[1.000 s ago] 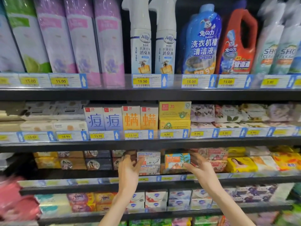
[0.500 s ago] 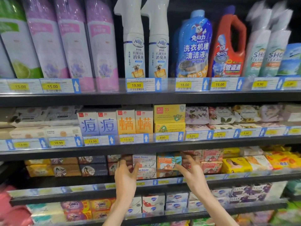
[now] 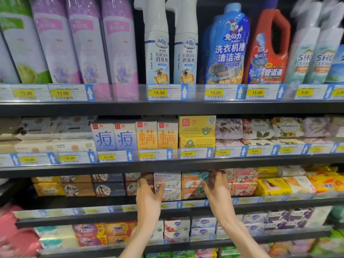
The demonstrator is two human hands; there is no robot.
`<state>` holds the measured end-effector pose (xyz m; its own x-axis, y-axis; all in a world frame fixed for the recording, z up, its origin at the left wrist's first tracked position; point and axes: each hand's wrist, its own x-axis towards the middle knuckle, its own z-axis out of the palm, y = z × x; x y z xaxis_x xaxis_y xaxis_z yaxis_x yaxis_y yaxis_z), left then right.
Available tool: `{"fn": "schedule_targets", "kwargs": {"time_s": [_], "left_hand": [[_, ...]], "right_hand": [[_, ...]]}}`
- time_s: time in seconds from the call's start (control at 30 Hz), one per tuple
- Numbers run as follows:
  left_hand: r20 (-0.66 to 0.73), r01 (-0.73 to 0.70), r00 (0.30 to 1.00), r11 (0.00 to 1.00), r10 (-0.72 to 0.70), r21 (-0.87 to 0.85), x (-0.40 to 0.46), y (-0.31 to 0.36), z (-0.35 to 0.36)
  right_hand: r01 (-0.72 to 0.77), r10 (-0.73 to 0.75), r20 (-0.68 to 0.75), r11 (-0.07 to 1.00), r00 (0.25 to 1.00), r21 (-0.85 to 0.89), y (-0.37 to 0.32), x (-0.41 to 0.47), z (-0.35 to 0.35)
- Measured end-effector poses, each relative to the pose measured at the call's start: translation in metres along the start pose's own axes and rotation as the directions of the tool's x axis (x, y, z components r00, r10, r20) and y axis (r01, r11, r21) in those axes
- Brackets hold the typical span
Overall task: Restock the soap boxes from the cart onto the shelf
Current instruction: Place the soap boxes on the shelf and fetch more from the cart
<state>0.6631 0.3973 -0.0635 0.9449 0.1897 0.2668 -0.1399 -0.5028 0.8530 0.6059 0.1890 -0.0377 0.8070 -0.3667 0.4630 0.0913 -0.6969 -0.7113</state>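
Your two hands frame the Goat Soap stacks on the third shelf [image 3: 111, 202] down, under the row of yellow price tags [image 3: 188, 154]. Your left hand [image 3: 149, 198] has its fingers spread against the left side of the white Goat Soap boxes [image 3: 168, 180], thumb across the lower box; the grip is wide and holds nothing. Your right hand [image 3: 216, 190] is likewise open and empty, fingertips touching the right edge of the orange Goat Soap boxes [image 3: 192, 180]. Both stacks sit two high, side by side, at the shelf front. These cartons look light and stiff but thin-walled, likely to dent at corners and slide on each other; take them by the short ends, squeezing both stacks together. The cart is out of view.
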Motion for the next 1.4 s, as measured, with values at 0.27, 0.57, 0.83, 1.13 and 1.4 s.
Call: {"fn": "schedule_targets", "kwargs": {"time_s": [0.27,0.57,0.83,1.13,1.4], "left_hand": [[0.061,-0.567,0.819,0.789,0.571,0.235,-0.041,-0.008,-0.006],[0.294,-0.635,0.773,0.690,0.562,0.349,-0.040,0.003,0.033],[0.307,-0.592,0.805,0.733,0.509,0.336,-0.044,0.003,0.029],[0.222,-0.517,0.856,0.764,0.468,0.386,-0.052,-0.004,-0.005],[-0.008,-0.256,0.946,0.765,0.323,0.592,-0.098,-0.060,-0.126]], "right_hand": [[0.380,-0.357,0.130,0.863,0.925,-0.332,0.005,-0.039,0.007],[0.427,-0.337,0.268,0.782,0.902,-0.453,0.011,-0.036,0.028],[0.429,-0.337,0.267,0.754,0.903,-0.497,0.017,-0.032,0.027],[0.458,-0.373,0.273,0.790,0.887,-0.407,0.012,-0.036,0.030],[0.713,-0.613,0.478,0.700,0.629,-0.040,-0.052,-0.065,0.082]]}}
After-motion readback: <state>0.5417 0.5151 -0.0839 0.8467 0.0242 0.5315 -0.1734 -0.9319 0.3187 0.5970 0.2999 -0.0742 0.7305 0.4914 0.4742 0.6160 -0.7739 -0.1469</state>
